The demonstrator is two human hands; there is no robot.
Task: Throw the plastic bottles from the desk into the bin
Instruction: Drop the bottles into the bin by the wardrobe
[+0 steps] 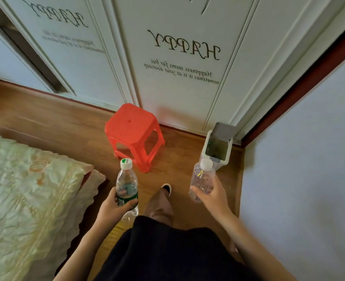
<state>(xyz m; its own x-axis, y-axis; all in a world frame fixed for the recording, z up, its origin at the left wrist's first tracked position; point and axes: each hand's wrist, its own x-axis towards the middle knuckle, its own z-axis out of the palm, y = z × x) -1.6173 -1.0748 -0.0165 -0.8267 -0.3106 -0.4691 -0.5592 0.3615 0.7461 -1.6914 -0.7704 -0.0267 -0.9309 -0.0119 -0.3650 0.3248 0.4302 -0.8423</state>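
Observation:
My left hand (115, 206) grips a clear plastic bottle with a green label and a green-and-white cap (126, 184), held upright. My right hand (213, 196) grips a second clear plastic bottle with a white cap (202, 180), also upright, its top just in front of the bin. The white bin (218, 148) stands on the floor in the corner at the right, its lid raised and its dark inside showing. Both bottles are above the floor, short of the bin's opening.
A red plastic stool (134, 135) stands on the wooden floor left of the bin. A bed with a pale quilt (25, 195) fills the left. White wardrobe doors (177, 57) stand ahead, and a wall (301, 179) closes the right. My foot (167, 188) is forward between the bottles.

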